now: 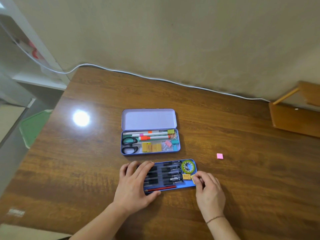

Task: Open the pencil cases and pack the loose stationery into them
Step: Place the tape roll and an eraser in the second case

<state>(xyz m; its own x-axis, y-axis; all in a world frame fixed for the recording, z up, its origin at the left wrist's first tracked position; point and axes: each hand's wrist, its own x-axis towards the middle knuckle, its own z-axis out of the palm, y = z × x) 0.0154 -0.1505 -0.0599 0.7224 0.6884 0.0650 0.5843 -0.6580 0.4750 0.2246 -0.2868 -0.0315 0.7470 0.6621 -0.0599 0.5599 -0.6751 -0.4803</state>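
A lilac tin pencil case [178, 148] lies open mid-table, lid [149, 118] flat behind it. It holds markers, black-handled scissors [129, 144], yellow erasers and coloured binder clips. Nearer me, a blue tin case [188, 185] holds several black pens [170, 174], a red pencil [161, 188], a green tape roll [188, 166] and a yellow eraser [186, 176]. My left hand [136, 182] lies over the blue case's left end, fingers spread on the pens, thumb at the front edge. My right hand [207, 189] pinches a small yellow eraser [192, 176] at the case's right end. A loose pink sticky note [219, 156] lies to the right.
The wooden table [86, 161] meets a wall at the back, with a white cable [155, 78] along that edge. A wooden stand [296, 115] sits at the far right. A green tray [32, 129] shows below the table's left edge. A lamp glare [81, 118] marks the left tabletop.
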